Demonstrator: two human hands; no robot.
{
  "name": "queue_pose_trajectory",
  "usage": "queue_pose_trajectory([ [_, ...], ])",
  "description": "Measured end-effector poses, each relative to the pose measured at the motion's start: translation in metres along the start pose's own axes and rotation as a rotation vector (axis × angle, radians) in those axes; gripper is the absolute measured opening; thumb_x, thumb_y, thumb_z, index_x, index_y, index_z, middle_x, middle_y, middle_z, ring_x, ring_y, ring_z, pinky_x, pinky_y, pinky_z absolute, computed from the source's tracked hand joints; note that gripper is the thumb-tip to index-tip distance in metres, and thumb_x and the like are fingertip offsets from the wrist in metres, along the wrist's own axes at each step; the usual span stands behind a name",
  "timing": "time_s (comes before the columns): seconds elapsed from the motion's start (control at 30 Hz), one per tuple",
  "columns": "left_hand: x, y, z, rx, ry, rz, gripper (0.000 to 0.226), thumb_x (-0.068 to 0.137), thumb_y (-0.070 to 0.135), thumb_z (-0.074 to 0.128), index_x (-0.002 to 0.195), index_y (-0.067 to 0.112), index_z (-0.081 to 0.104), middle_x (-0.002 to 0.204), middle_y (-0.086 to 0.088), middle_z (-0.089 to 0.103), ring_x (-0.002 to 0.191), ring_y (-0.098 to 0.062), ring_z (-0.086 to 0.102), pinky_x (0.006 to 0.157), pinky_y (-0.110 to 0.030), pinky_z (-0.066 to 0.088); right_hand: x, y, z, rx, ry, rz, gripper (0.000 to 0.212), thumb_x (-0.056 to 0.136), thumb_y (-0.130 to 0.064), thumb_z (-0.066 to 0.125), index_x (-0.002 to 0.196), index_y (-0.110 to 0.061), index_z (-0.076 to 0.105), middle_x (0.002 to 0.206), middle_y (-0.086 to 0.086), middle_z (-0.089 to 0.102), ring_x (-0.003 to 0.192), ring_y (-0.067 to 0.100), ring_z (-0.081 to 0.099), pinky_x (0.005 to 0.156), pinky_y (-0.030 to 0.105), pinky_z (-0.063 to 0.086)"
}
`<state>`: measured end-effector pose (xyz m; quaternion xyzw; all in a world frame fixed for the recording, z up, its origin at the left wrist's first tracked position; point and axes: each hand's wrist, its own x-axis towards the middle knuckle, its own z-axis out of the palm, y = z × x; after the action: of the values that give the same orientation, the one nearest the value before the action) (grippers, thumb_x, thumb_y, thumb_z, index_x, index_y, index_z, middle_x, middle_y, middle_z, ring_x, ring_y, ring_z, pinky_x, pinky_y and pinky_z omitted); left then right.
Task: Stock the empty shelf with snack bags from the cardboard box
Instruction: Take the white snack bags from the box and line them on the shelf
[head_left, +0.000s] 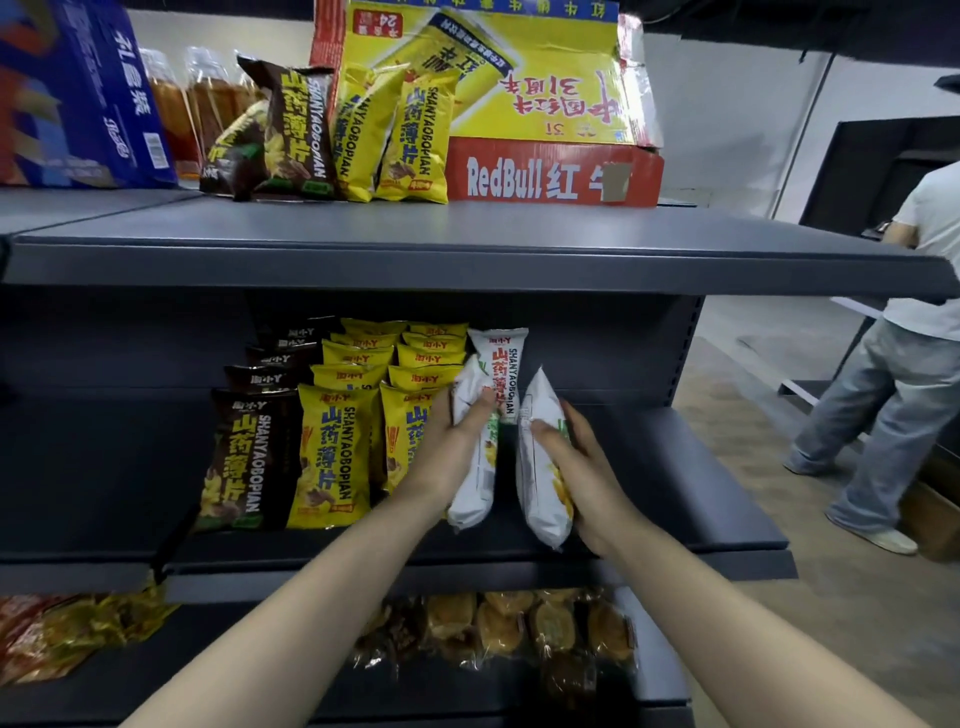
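On the middle shelf (675, 467) stand rows of brown bags (244, 457) and yellow bags (332, 457) of snacks. My left hand (447, 447) grips a white snack bag (475, 493) standing upright just right of the yellow rows. My right hand (576, 467) grips a second white bag (540, 483) beside it, tilted slightly. A third white bag (501, 364) stands behind them. The red and yellow cardboard box (550, 171) sits on the top shelf, with a few brown and yellow bags (395, 130) leaning in front of it.
A blue carton (78, 93) and bottles (208, 98) stand at the top left. Wrapped pastries (498, 629) and orange packets (62, 634) lie on the bottom shelf. A person (893, 338) stands in the aisle to the right. The middle shelf's right part is bare.
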<state>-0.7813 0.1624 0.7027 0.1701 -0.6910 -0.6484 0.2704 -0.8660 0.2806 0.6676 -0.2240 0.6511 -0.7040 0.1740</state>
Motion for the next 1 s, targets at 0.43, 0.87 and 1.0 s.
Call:
queue_pose_trajectory([
  [0.43, 0.040, 0.013, -0.065, -0.087, 0.157, 0.068, 0.084, 0.074, 0.064, 0.064, 0.144, 0.032, 0.032, 0.143, 0.005, 0.045, 0.129, -0.019, 0.047, 0.108, -0.044, 0.037, 0.119, 0.033, 0.040, -0.664, 0.271, -0.176, 0.068, 0.085, -0.045, 0.062, 0.142, -0.034, 0.025, 0.131, 0.002, 0.037, 0.120, 0.025, 0.046, 0.086, 0.044, 0.049],
  [0.87, 0.057, 0.009, -0.081, -0.089, 0.169, 0.125, 0.076, 0.078, 0.056, 0.063, 0.144, 0.034, 0.033, 0.141, 0.015, 0.047, 0.129, -0.007, 0.045, 0.106, -0.032, 0.037, 0.179, 0.072, 0.070, -0.733, 0.475, -0.247, 0.077, 0.077, -0.030, 0.073, 0.140, -0.010, 0.034, 0.127, 0.018, 0.036, 0.116, 0.036, 0.037, 0.087, 0.047, 0.045],
  [1.0, 0.059, 0.006, -0.085, -0.103, 0.195, 0.127, 0.074, 0.078, 0.053, 0.057, 0.145, 0.037, 0.031, 0.143, 0.020, 0.043, 0.129, -0.002, 0.042, 0.094, -0.022, 0.033, 0.185, 0.077, 0.079, -0.760, 0.552, -0.269, 0.082, 0.074, -0.036, 0.075, 0.140, -0.005, 0.036, 0.134, 0.020, 0.036, 0.118, 0.038, 0.038, 0.091, 0.051, 0.043],
])
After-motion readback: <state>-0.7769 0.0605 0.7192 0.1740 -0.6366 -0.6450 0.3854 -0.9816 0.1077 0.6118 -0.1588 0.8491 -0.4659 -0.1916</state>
